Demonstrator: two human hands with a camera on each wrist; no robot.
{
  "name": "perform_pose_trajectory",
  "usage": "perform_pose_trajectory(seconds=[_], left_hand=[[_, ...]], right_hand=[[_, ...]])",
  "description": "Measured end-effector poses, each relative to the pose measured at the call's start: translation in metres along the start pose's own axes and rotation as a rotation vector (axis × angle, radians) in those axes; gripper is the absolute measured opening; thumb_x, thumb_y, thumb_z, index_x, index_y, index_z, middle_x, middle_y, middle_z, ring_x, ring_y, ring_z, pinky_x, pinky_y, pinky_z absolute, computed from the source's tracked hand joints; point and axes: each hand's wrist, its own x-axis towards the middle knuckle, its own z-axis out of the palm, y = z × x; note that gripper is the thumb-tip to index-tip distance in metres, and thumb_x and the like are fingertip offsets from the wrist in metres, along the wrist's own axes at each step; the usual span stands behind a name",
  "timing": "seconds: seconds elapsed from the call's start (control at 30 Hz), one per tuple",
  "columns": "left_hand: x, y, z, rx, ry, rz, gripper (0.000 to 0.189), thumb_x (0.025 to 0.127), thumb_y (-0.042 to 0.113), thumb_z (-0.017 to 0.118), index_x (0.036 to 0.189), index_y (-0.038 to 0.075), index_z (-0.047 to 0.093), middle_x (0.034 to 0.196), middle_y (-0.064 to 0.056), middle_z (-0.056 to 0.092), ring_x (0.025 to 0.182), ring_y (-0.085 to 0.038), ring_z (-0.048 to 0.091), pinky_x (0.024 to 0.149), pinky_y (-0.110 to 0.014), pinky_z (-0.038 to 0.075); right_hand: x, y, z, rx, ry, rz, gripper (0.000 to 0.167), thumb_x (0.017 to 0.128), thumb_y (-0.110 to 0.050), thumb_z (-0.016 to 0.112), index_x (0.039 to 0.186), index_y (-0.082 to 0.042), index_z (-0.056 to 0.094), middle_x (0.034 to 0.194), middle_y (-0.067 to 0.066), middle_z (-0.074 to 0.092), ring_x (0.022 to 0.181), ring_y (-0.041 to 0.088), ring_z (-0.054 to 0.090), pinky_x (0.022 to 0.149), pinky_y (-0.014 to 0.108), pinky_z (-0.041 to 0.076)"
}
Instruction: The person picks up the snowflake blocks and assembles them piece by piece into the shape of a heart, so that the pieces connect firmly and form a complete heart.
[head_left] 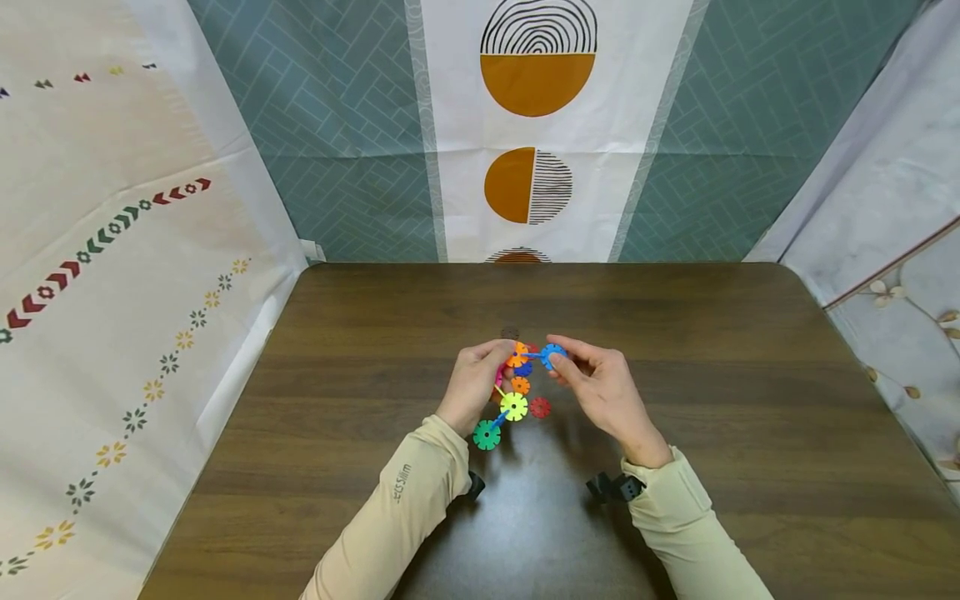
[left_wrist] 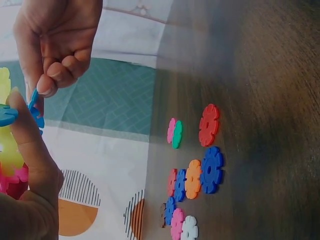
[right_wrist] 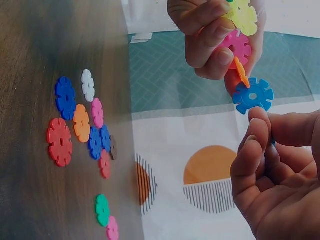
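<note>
My left hand (head_left: 472,382) holds a chain of notched plastic flower discs above the table. In the chain are a green disc (head_left: 487,435), a yellow disc (head_left: 513,407), a pink disc (right_wrist: 235,46) and an orange disc (head_left: 517,354). A light blue disc (right_wrist: 253,96) meets the orange one at its edge. My right hand (head_left: 603,390) pinches another blue disc (head_left: 553,357) between thumb and fingers, its edge right at the light blue disc's rim. Left-hand fingers hide part of the chain.
Loose discs lie on the brown wooden table (head_left: 712,333) beneath the hands: a red disc (right_wrist: 60,142), an orange disc (right_wrist: 81,123), a white disc (right_wrist: 88,85), a green disc (right_wrist: 102,210) and several blue and pink ones. Patterned cloth (head_left: 337,125) hangs behind the table.
</note>
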Motion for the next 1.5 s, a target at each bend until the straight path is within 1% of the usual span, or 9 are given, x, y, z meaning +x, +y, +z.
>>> perform_pose_trajectory(seconds=[0.33,0.43,0.6,0.83,0.97,1.07,1.23,1.4,1.5], left_hand=[[-0.001,-0.001,0.001,-0.007,-0.027,0.023,0.029,0.098,0.028,0.057,0.105,0.003,0.070,0.068,-0.005,0.054,0.052,-0.015,0.053,0.043,-0.023,0.044],[0.000,0.001,0.001,-0.012,-0.031,0.020,0.029,0.098,0.029,0.057,0.107,0.005,0.070,0.070,-0.006,0.055,0.051,-0.015,0.052,0.043,-0.024,0.046],[0.000,0.003,0.001,-0.032,-0.037,0.001,0.030,0.098,0.031,0.058,0.110,0.006,0.069,0.072,-0.008,0.057,0.050,-0.014,0.053,0.045,-0.025,0.048],[0.002,0.003,0.000,-0.123,-0.053,-0.024,0.033,0.096,0.031,0.058,0.110,0.002,0.067,0.071,-0.006,0.062,0.051,-0.013,0.055,0.050,-0.026,0.049],[0.002,0.003,-0.002,-0.070,-0.093,0.001,0.033,0.094,0.032,0.060,0.107,0.004,0.070,0.075,-0.009,0.067,0.055,-0.015,0.057,0.052,-0.026,0.049],[0.003,0.003,-0.003,-0.029,-0.132,0.018,0.034,0.094,0.033,0.061,0.111,0.006,0.071,0.077,-0.008,0.069,0.055,-0.015,0.057,0.050,-0.025,0.048],[0.003,0.002,-0.003,-0.042,-0.162,0.016,0.036,0.094,0.035,0.062,0.117,0.009,0.070,0.076,-0.009,0.069,0.050,-0.015,0.056,0.048,-0.025,0.049],[0.002,0.003,-0.003,-0.062,-0.133,0.025,0.029,0.095,0.031,0.061,0.110,0.009,0.073,0.077,-0.011,0.069,0.051,-0.017,0.055,0.048,-0.025,0.049],[0.002,0.003,-0.004,-0.073,-0.115,0.028,0.028,0.095,0.028,0.060,0.110,0.007,0.073,0.079,-0.011,0.069,0.051,-0.017,0.056,0.049,-0.025,0.049]], right_hand=[[0.001,0.000,-0.002,-0.036,-0.039,0.020,0.036,0.096,-0.027,0.061,0.130,-0.013,0.063,0.093,0.006,0.070,0.082,0.017,0.068,0.079,0.029,0.056],[0.002,0.000,-0.003,-0.005,-0.038,0.016,0.036,0.097,-0.026,0.061,0.130,-0.013,0.063,0.093,0.007,0.070,0.083,0.018,0.067,0.080,0.032,0.057],[0.005,0.003,-0.003,0.061,-0.024,0.013,0.033,0.098,-0.018,0.059,0.130,-0.008,0.061,0.095,0.013,0.065,0.083,0.019,0.064,0.079,0.028,0.056],[0.005,0.008,-0.003,0.122,-0.004,0.014,0.029,0.099,-0.014,0.057,0.126,-0.007,0.061,0.095,0.016,0.064,0.084,0.022,0.065,0.077,0.030,0.057],[0.004,0.008,-0.003,0.138,-0.015,-0.011,0.027,0.098,-0.018,0.058,0.123,-0.009,0.063,0.092,0.015,0.064,0.083,0.025,0.065,0.076,0.030,0.056],[0.004,0.006,-0.003,0.151,-0.033,-0.019,0.027,0.098,-0.021,0.059,0.123,-0.010,0.063,0.091,0.015,0.064,0.083,0.024,0.065,0.076,0.029,0.056],[0.005,0.007,-0.003,0.138,-0.055,-0.005,0.029,0.098,-0.024,0.060,0.124,-0.011,0.063,0.091,0.013,0.064,0.082,0.024,0.065,0.077,0.032,0.057],[0.010,0.016,-0.005,0.100,-0.039,-0.028,0.034,0.103,-0.029,0.049,0.123,-0.006,0.063,0.089,0.013,0.064,0.076,0.028,0.063,0.071,0.033,0.056],[0.015,0.024,-0.007,0.009,-0.007,0.003,0.036,0.103,-0.030,0.048,0.123,-0.003,0.062,0.088,0.012,0.064,0.076,0.028,0.062,0.069,0.031,0.054]])
